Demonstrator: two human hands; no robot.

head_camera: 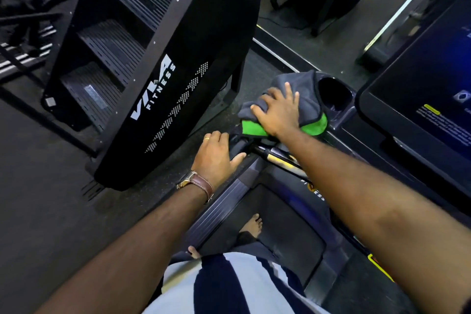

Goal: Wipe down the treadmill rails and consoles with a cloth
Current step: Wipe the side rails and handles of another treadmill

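The right hand (277,112) lies flat, fingers straight and spread, pressing the grey-and-green cloth (304,89) onto the console (349,111) corner, touching the cup holder (334,94) on its near side. The left hand (216,155), further out from the cup holder on that same side, has its fingers curled over the dark end of the handrail (276,158).

The cloth is bunched and hangs past the console edge away from the cup holder, so an outward sweep would likely drag it off. A push the other way could stuff a fold into the cup holder's well. Beyond the cup holder sits the lit screen (420,79); a wide stroke might press it, with bare feet on the belt (280,211).

The stair machine (163,71) crowds the side opposite the screen. Freer room runs back along the handrail.
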